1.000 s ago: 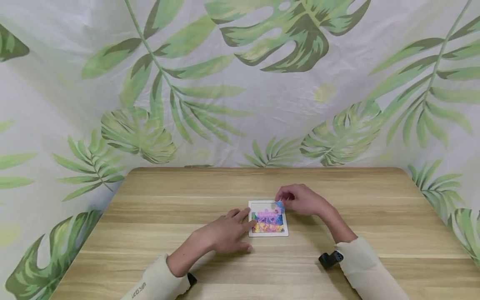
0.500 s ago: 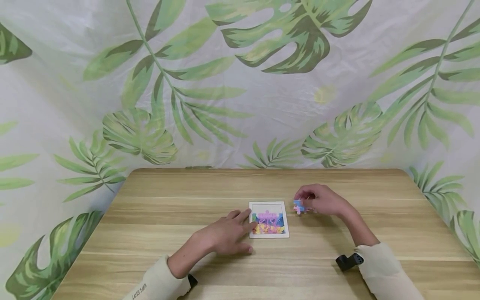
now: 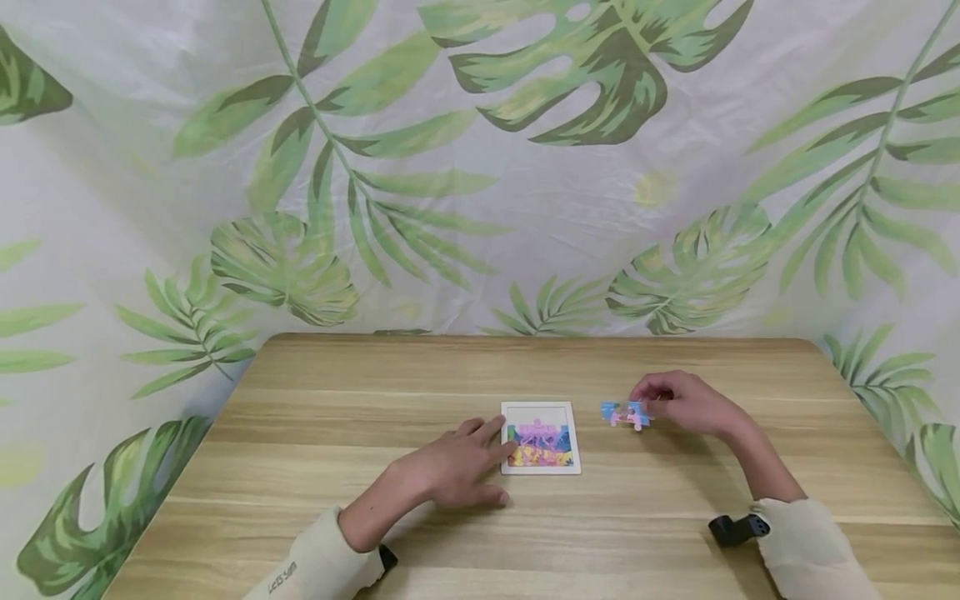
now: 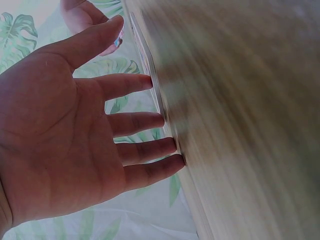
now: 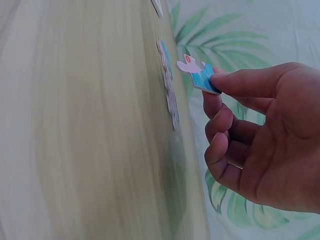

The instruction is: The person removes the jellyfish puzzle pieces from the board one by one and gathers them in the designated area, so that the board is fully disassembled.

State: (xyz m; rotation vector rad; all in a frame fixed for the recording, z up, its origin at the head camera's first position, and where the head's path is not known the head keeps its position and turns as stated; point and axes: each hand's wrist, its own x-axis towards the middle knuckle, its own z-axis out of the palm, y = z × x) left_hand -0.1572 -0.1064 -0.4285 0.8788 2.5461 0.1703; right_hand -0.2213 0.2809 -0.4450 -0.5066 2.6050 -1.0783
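A white-framed jigsaw puzzle (image 3: 577, 450) lies flat on the table, its lower part filled with a pink, yellow and blue picture and its upper strip pale. My left hand (image 3: 457, 467) rests on the puzzle's left edge, fingers straight and spread. To the right of the frame, my right hand (image 3: 693, 404) pinches a blue and pink jigsaw piece (image 5: 202, 77) between thumb and index finger, raised off the table. Several loose jigsaw pieces (image 5: 168, 85) lie below it, seen nearly edge-on in the right wrist view. Their overlap with the held piece hides some outlines in the head view.
The wood-grain table (image 3: 360, 392) reaches back to a leaf-patterned cloth (image 3: 420, 167). A black device (image 3: 738, 529) sits at the right sleeve cuff.
My right hand has moved from the puzzle's upper right corner out to the right, carrying the piece away. Loose pieces now show beside it. My left hand has stayed put.
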